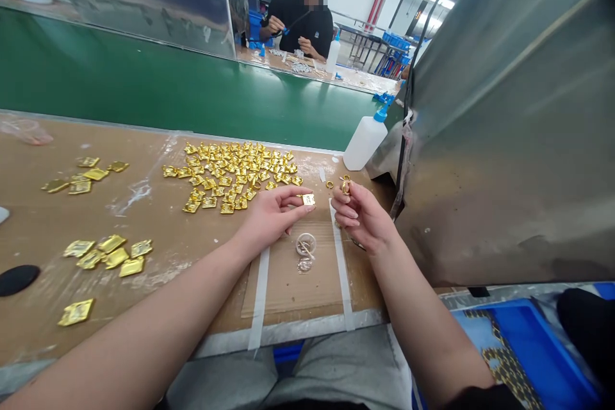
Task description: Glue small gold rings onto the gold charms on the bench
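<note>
My left hand (276, 210) pinches a small gold square piece (308, 200) between thumb and fingertips. To its right, my right hand (362, 213) holds a small gold ring (345, 187) in its fingertips, apart from the square piece. Behind and left of my left hand lies a large cluster of gold pieces (225, 170). A loose gold ring (329, 184) rests on the table between the hands. Below them, a small clear cup (306, 245) with a thin stick in it stands on a taped cardboard sheet (283, 288).
Larger gold pieces (115, 257) lie in groups at the left, near a black disc (19, 280). A white bottle (365, 142) stands behind my right hand, beside a metal panel (504, 128). Across the green belt (144, 90) sits a person (302, 19). A blue tray (552, 352) is at lower right.
</note>
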The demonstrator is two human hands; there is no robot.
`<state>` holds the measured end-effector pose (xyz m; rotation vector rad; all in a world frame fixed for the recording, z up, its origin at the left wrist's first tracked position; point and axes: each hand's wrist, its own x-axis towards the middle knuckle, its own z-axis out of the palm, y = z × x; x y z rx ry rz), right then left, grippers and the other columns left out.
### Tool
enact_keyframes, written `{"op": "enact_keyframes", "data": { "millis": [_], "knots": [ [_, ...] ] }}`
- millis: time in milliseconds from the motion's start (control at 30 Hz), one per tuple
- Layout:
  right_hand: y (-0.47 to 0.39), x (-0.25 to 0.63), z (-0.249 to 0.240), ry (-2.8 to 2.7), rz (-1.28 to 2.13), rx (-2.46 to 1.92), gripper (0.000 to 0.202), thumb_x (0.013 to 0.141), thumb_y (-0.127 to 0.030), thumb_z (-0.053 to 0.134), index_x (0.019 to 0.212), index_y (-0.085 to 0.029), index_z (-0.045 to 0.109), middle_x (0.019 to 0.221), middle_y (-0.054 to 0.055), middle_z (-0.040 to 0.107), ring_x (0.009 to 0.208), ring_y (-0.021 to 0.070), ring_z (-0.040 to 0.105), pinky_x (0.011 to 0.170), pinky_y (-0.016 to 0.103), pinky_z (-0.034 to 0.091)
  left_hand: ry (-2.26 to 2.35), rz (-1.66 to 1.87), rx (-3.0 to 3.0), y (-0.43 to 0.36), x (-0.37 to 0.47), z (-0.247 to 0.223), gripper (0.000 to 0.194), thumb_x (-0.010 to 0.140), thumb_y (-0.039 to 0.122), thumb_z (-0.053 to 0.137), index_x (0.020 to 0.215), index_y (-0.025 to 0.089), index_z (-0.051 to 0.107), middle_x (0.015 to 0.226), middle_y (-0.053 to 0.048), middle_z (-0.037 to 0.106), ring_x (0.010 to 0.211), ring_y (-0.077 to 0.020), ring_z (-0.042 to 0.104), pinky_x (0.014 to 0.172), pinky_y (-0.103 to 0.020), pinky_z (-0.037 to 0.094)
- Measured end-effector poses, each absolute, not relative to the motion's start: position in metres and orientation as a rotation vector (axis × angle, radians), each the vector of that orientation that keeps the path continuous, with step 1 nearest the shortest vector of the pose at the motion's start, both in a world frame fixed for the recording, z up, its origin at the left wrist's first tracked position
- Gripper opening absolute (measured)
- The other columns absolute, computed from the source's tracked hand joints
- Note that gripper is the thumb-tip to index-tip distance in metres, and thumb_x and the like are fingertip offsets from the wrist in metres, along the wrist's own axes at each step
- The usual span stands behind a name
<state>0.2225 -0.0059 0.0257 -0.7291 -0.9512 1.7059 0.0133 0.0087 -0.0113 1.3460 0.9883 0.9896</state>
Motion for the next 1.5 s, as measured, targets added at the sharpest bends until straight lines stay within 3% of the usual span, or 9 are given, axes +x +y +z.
{"op": "enact_keyframes", "data": {
  "millis": [233,700,933,1133,1500],
  "knots": [
    [-0.005,0.222,0.022,-0.846,1.762,-0.641,0.034,0.084,-0.04,0.085,0.081,-0.018,0.059,0.076,-0.006,0.045,0.053,0.0037,0.019,0.039,0.011,0.019,1.023,0.969,1.383,0.008,0.014,-0.006,0.044,0.081,0.041,0.084,0.12,0.022,0.076,0.09,-0.004,0.074,0.047,-0.0051,0.048,0.044,-0.02,0.042],
    [-0.005,0.214,0.021,-0.668,1.72,-0.695,0.035,0.076,-0.041,0.091,0.084,-0.021,0.064,0.077,-0.006,0.056,0.05,0.0035,0.017,0.037,0.015,0.016,0.977,0.935,1.383,0.007,0.015,-0.003,0.042,0.08,0.04,0.085,0.116,0.021,0.075,0.081,-0.001,0.072,0.046,-0.0057,0.048,0.043,-0.019,0.038],
    [-0.005,0.214,0.023,-0.709,1.674,-0.761,0.038,0.081,-0.047,0.086,0.078,-0.021,0.058,0.072,-0.007,0.047,0.051,0.0058,0.014,0.038,0.019,0.015,0.979,0.959,1.426,0.008,0.015,-0.005,0.042,0.079,0.04,0.085,0.114,0.02,0.075,0.075,0.0,0.069,0.048,-0.0069,0.046,0.044,-0.02,0.035],
    [-0.004,0.213,0.021,-0.651,1.715,-0.709,0.043,0.075,-0.044,0.091,0.077,-0.021,0.056,0.072,-0.008,0.043,0.052,0.0052,0.014,0.04,0.019,0.016,0.952,0.964,1.41,0.008,0.016,-0.005,0.04,0.076,0.037,0.087,0.109,0.019,0.076,0.072,0.001,0.066,0.053,-0.007,0.045,0.049,-0.02,0.035],
    [-0.006,0.209,0.023,-0.775,1.669,-0.802,0.042,0.076,-0.044,0.087,0.075,-0.022,0.051,0.069,-0.007,0.036,0.052,0.0064,0.015,0.042,0.023,0.014,0.957,0.958,1.373,0.008,0.014,-0.001,0.042,0.076,0.039,0.087,0.11,0.019,0.075,0.071,0.001,0.066,0.047,-0.0068,0.045,0.044,-0.02,0.034]
  ]
}}
